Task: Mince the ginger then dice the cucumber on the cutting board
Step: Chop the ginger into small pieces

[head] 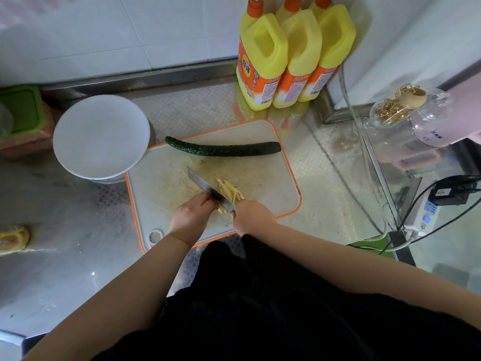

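The right hand (251,216) grips the knife (208,187); the left hand (192,212), fingers curled, steadies ginger strips (230,192) near the cutting board's (273,178) front edge — fingertips should stay tucked, cuts close-set.

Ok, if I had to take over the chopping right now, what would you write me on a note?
Right hand grips the knife, blade down on the cutting board. Left hand rests curled beside the blade, on the ginger.
Ginger is in thin strips by the blade, not yet minced.
Cucumber lies whole at the board's far edge, untouched.
Left: finish mincing the ginger, then dice the cucumber.
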Available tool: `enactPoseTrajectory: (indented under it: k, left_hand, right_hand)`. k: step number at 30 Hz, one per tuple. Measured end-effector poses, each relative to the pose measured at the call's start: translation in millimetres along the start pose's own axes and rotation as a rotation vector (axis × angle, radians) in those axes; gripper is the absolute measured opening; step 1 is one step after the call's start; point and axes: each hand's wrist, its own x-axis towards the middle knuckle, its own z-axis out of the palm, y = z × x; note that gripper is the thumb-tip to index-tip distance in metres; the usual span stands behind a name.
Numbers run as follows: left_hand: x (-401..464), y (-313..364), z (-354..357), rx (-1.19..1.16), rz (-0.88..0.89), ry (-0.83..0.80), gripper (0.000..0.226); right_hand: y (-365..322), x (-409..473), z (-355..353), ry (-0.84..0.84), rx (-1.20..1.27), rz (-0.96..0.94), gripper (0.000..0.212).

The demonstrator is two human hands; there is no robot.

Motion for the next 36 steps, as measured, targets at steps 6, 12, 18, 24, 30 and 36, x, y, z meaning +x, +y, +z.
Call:
enactPoseTrajectory:
  k: [6, 12, 18, 24, 30, 36]
  left_hand:
    - [-2, -4, 5, -0.057, -0.005, 0.008, 0.017]
    - [2, -2, 6, -0.027, -0.005, 0.04, 0.012]
    - [4, 2, -1, 0.003, 0.019, 0.095, 0.014]
    - [1, -1, 3, 0.011, 0.018, 0.092, 0.013]
    - [1, -1, 6, 0.016, 0.002, 0.111, 0.011]
    - [-3, -2, 10, 0.006, -0.03, 0.093, 0.012]
  right_hand:
    - [-5, 2, 7, 0.013, 0.005, 0.008, 0.025]
    - [8, 2, -5, -0.025, 0.176, -0.008, 0.033]
    - [6, 0, -7, 0.011, 0.118, -0.012, 0.038]
    - [-1, -6, -8, 0.009, 0.059, -0.019, 0.031]
    - [-7, -3, -2, 0.009, 0.03, 0.018, 0.021]
    - [-12, -2, 4, 0.01, 0.082, 0.032, 0.024]
